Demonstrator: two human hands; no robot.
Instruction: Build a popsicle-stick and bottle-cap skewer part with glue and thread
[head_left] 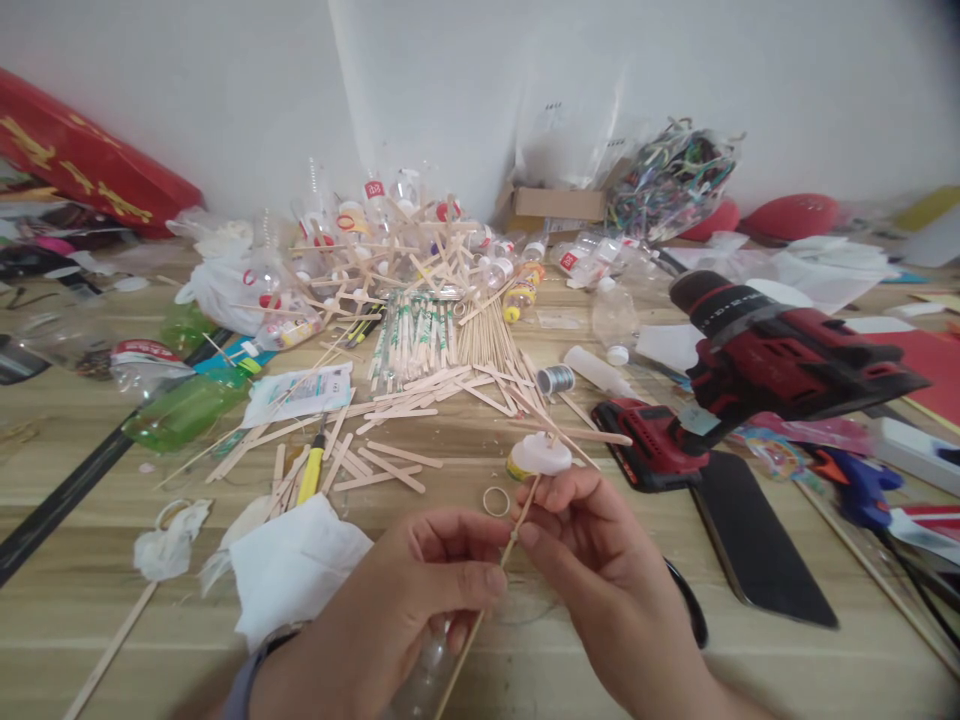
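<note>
Close to me, a thin wooden stick (480, 625) slants up and away between my two hands. My left hand (431, 590) is closed round its middle, thumb and fingers pinching it. Near its far end, the fingertips of my right hand (592, 565) pinch the same stick. Part of a clear plastic bottle (427, 675) shows under my left hand. Just beyond my fingertips stand a white round lid (541, 453) with yellow below it and crossed craft sticks (581, 433) above it. A small pale ring (496, 501) lies beside my left fingers.
A red cordless drill (780, 350) stands at right, with a black phone (757, 540) by its battery. Loose craft sticks (390, 470), a yellow utility knife (311, 470) and white tissue (296, 560) lie at left. Plastic bottles (615, 315) and a wire spool (555, 379) are farther back.
</note>
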